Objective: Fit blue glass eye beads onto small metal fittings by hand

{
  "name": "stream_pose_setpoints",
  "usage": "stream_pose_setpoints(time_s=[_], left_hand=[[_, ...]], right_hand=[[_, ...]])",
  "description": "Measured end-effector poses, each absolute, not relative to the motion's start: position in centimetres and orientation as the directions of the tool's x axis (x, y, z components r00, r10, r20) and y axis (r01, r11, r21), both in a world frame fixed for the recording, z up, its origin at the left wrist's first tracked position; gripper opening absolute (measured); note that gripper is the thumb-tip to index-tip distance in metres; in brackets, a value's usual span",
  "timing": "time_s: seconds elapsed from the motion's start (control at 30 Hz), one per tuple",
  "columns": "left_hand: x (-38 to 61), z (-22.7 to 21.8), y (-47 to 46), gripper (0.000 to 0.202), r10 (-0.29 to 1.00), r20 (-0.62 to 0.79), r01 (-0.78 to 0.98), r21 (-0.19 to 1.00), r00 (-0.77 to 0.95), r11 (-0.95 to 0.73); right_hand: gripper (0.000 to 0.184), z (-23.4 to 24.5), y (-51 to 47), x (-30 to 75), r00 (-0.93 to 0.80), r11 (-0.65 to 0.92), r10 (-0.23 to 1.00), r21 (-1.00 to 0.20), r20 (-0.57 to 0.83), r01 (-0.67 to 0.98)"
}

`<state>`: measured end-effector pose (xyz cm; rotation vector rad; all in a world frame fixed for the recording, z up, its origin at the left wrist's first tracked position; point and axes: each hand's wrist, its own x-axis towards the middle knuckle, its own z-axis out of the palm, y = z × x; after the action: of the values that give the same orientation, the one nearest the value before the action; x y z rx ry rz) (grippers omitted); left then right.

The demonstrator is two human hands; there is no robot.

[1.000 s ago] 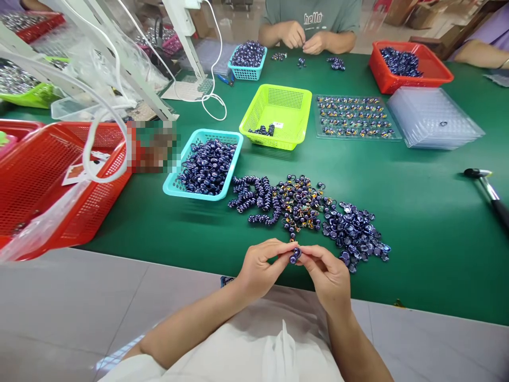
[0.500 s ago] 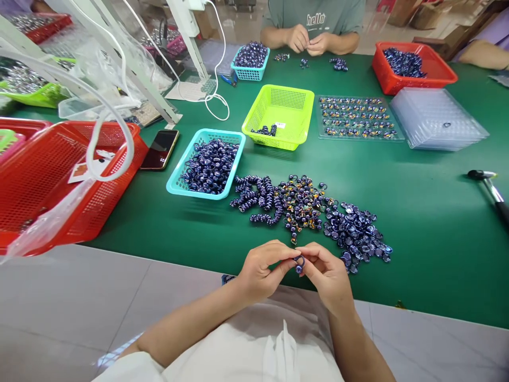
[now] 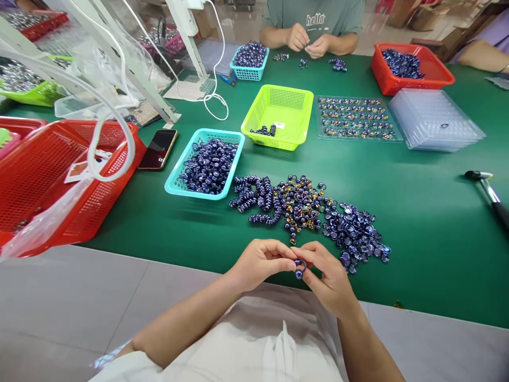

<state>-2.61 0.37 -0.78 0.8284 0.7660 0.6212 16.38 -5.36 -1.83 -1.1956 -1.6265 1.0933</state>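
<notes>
Between my two hands, just over the table's front edge, is a dark purple-blue metal ring [image 3: 299,269] with a round, shiny head turned down. My left hand [image 3: 267,265] pinches its left side with thumb and forefinger. From the right, the fingertips of my right hand [image 3: 326,273] close on the same ring. Just beyond lie rows of stacked rings [image 3: 260,193], a loose pile of rings with orange-and-green bits [image 3: 302,204], and a heap of flat, dark round pieces [image 3: 353,231].
A blue basket of rings [image 3: 170,183], a lime basket [image 3: 294,135] and a filled clear tray [image 3: 320,119] stand farther back. Stacked trays [image 3: 433,124] and a hammer [image 3: 487,185] are rightward; a phone [image 3: 158,149] and red basket [image 3: 87,212] leftward. A co-worker's hands [image 3: 308,41] work opposite.
My fingers have shifted slightly around the ring, and more of its band shows. My left thumb is now straighter. The view has moved a little; the piles look the same.
</notes>
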Motion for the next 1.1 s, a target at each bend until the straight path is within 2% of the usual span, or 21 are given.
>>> stream_pose_setpoints(time_s=[0.1,0.2,0.3,0.4,0.43,0.57,0.7,0.83,1.0,1.1], left_hand=[[-2.6,-0.5,0.8,0.032,0.679,-0.418,-0.197,0.747,0.604,0.635],[-2.8,-0.6,1.0,0.04,0.676,-0.418,-0.188,0.751,0.607,0.633],[-3.1,-0.9,0.9,0.042,0.736,-0.315,-0.187,0.838,0.599,0.512],[-3.2,-1.4,0.6,0.067,0.774,-0.144,-0.144,0.946,0.617,0.291],[-3.2,-1.6,0.5,0.069,0.771,-0.089,-0.124,0.969,0.63,0.213],[-2.5,-2.4,0.0,0.049,0.74,0.14,-0.16,0.986,0.658,-0.044],[-2.1,-3.0,-0.3,0.047,0.745,0.27,-0.251,0.957,0.61,-0.142],[-2.5,-2.8,-0.1,0.043,0.739,0.254,-0.209,0.966,0.624,-0.155],[-3.7,-1.0,0.0,0.048,0.793,0.128,0.05,0.979,0.595,-0.195],[-4.4,-0.2,0.0,0.043,0.836,0.192,0.162,0.936,0.515,-0.314]], right_hand=[[0.043,-1.7,-5.4,16.4,-0.249,0.214,0.957,-0.94,0.146,0.268],[0.039,-1.9,-5.5,16.0,-0.224,0.221,0.96,-0.944,0.166,0.246],[0.033,-2.1,-5.7,15.6,-0.164,0.243,0.964,-0.945,0.209,0.22],[0.027,-2.3,-6.0,15.1,-0.112,0.273,0.961,-0.938,0.254,0.214],[0.024,-2.5,-6.1,14.9,-0.101,0.282,0.959,-0.933,0.265,0.224],[0.017,-2.9,-6.4,14.3,-0.049,0.34,0.938,-0.888,0.342,0.31],[0.015,-3.1,-6.5,13.5,0.018,0.378,0.912,-0.858,0.409,0.346],[0.015,-3.2,-6.4,13.2,0.03,0.381,0.907,-0.85,0.42,0.363],[0.019,-2.8,-5.7,13.6,-0.019,0.33,0.933,-0.833,0.359,0.444],[0.025,-2.6,-5.1,13.5,-0.034,0.31,0.94,-0.805,0.34,0.505]])
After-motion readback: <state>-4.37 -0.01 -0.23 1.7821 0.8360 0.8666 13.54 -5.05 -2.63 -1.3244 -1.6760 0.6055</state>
